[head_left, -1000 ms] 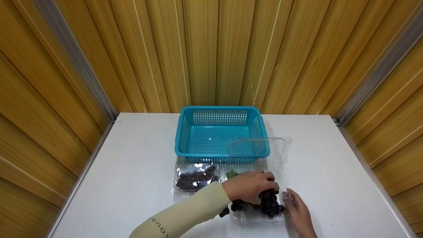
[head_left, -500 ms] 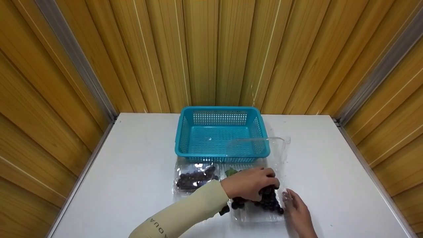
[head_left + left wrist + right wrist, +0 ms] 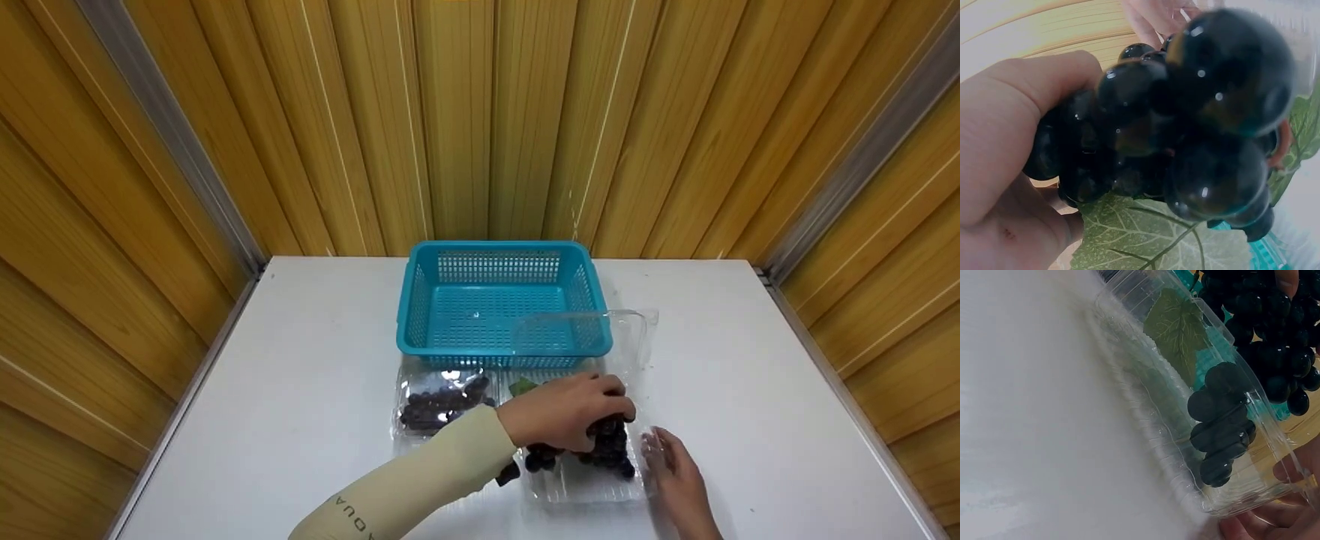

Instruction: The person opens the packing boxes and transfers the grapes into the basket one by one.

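Note:
My left hand (image 3: 566, 411) reaches across and grips a bunch of dark grapes (image 3: 609, 450) from above, over an open clear plastic clamshell box (image 3: 574, 491). In the left wrist view the thumb and fingers curl around the grapes (image 3: 1134, 112), with a green leaf (image 3: 1154, 233) hanging below them. My right hand (image 3: 682, 491) pinches the right side of the box between thumb and fingers. In the right wrist view, part of the bunch shows through the clear wall (image 3: 1157, 416), and other grapes (image 3: 1275, 360) hang above the rim. The left forearm hides part of the box.
A shut clear box with dark grapes (image 3: 445, 409) sits to the left. Behind both boxes stands a blue-green mesh basket (image 3: 450, 351), overlapped by the raised clear lid (image 3: 637, 330). Wood-look panels (image 3: 457, 120) enclose the white table (image 3: 315, 360) at back and sides.
The left hand and the grapes have shifted slightly up and back, drawing the lower grapes away from the box's front right corner. The right hand stays nearly still on the box.

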The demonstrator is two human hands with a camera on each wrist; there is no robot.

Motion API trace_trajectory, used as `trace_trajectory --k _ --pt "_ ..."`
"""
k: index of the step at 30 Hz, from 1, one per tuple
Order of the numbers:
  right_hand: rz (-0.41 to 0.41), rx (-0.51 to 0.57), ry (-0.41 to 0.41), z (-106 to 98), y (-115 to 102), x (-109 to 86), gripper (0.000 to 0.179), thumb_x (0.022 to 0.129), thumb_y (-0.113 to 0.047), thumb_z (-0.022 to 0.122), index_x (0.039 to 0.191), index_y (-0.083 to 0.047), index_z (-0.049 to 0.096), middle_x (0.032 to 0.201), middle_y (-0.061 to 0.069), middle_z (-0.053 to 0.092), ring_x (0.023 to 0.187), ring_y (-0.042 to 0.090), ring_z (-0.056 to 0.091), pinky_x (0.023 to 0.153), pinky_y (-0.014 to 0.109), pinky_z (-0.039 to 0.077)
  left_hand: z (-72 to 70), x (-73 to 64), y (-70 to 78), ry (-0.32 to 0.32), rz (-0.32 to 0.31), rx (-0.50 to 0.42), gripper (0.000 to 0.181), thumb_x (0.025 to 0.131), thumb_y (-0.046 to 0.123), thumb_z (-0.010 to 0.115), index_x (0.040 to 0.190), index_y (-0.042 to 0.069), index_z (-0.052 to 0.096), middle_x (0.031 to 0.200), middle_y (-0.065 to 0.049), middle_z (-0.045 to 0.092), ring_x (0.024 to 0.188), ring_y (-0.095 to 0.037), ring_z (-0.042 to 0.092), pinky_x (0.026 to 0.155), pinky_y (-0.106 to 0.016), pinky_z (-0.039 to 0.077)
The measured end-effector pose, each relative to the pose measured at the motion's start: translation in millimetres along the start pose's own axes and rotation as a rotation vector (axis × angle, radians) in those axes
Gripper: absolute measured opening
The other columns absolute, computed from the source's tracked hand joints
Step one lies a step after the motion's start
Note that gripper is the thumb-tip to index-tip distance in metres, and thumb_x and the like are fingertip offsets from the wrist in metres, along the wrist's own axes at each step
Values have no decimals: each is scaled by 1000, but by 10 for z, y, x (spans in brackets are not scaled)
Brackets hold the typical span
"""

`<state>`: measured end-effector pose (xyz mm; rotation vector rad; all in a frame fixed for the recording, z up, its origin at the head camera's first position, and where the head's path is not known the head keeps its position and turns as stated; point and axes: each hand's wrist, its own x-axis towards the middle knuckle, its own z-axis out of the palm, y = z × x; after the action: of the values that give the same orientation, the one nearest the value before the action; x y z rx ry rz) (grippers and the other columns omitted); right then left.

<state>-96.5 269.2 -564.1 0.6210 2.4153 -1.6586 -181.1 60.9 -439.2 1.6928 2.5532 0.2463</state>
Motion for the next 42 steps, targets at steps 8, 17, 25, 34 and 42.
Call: trace_trajectory --k 8,17,25,34,42 --pt "-11 -1 6 -6 -9 -4 61 103 -29 45 151 0 20 156 25 25 145 38 26 114 48 33 -75 -43 -8 30 0 10 53 79 25 79 127 31 57 131 7 54 114 -11 49 98 -22 48" --pt "-2 -36 12 -34 -66 -10 59 103 -29 43 151 -4 21 154 24 30 144 39 29 114 48 34 -195 -85 -8 24 -38 -28 51 81 27 77 128 32 57 135 7 52 117 -12 49 99 -24 48" --pt "-13 -30 22 -60 -92 -23 59 103 -28 44 151 -3 21 153 22 34 142 37 33 113 46 36 -257 -138 -16 40 -46 -53 51 80 28 78 127 31 58 135 7 52 116 -12 49 97 -24 49" --pt "-47 -71 21 -114 -97 -58 55 103 -28 44 149 -3 27 151 21 37 140 38 37 111 45 39 -304 -172 -25 54 -55 -50 50 82 26 76 128 30 57 135 6 52 113 -13 49 94 -23 51" --pt "-32 -87 5 -114 -86 -86 57 102 -28 46 149 -4 26 151 22 37 140 39 35 110 47 39 -280 -175 -36 42 -56 -55 52 81 27 77 129 31 57 136 7 51 112 -13 49 94 -25 51"
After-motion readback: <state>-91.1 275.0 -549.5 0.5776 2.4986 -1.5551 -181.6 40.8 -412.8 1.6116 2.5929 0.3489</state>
